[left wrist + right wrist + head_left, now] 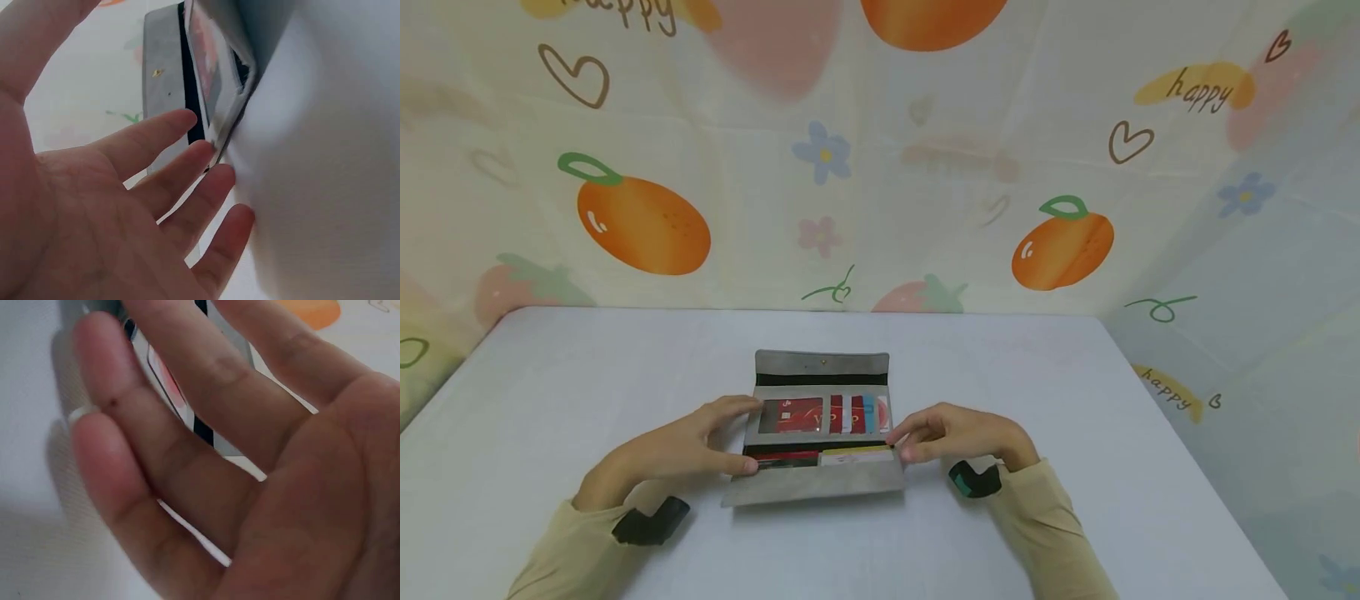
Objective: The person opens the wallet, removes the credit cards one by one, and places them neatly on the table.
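A long grey wallet (818, 479) lies unfolded on the white table, its flap with a small metal snap toward the back. Behind its clear window sits a red card (801, 415); several more cards (848, 414) fill the slots beside it. Along the lower pocket show a red-and-black edge and a pale card with a yellow edge (856, 456). My left hand (681, 446) touches the wallet's left side, thumb at the front panel and fingers spread. At the right edge, my right hand (958, 435) rests its thumb and fingertips beside the pocket, fingers loosely bent.
The white table (1000, 358) reaches back to a fabric backdrop (917, 200) printed with oranges, flowers and hearts. Dark devices, one a black wrist mount (651, 521), are strapped at both beige sleeves.
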`<state>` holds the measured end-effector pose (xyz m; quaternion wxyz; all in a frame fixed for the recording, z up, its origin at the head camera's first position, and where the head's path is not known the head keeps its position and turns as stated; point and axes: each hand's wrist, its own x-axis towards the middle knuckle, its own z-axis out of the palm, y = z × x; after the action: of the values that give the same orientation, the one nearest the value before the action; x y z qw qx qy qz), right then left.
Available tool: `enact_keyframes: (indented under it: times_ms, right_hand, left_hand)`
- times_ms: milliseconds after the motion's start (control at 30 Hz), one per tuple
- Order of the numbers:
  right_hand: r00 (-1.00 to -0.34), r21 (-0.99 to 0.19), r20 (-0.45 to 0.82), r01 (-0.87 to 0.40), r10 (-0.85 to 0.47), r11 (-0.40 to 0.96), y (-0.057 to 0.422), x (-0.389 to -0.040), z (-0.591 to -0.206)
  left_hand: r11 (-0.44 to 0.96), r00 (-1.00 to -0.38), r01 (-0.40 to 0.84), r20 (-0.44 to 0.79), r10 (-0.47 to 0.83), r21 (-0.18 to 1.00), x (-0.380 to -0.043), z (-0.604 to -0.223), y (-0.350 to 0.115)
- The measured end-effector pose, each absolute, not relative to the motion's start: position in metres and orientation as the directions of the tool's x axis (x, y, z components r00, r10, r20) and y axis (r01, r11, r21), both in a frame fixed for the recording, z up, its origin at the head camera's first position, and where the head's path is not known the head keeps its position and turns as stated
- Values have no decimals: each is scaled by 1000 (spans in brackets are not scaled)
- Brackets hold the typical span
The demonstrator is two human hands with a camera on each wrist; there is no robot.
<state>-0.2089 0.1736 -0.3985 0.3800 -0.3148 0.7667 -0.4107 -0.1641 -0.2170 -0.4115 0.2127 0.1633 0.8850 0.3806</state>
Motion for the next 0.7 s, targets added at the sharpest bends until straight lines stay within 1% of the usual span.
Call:
enact_keyframes:
  times_ms: [133,300,400,567,700]
  right_hand:
    - [-505,-855,-357,-161,-786,492,171,-208,-400]
    - [-543,-840,-347,-182,-765,511,170,-207,-401]
    - [-558,-843,-315,-207,-768,497,170,-208,-401]
    - [-576,-836,-266,-261,-773,483,171,-210,-401]
    - [-597,-831,-248,-275,-763,484,170,-210,-402]
  left_hand:
    - [668,-862,198,-198,468,717,-160,-416,-214]
    - [707,-872,297,-120,475,642,-154,-423,-211]
    - [725,-879,303,-111,463,618,-150,-426,-210]
    - [715,-883,302,-99,460,630,-145,-429,-209]
    - [702,-878,314,-86,471,639,-143,-430,-208]
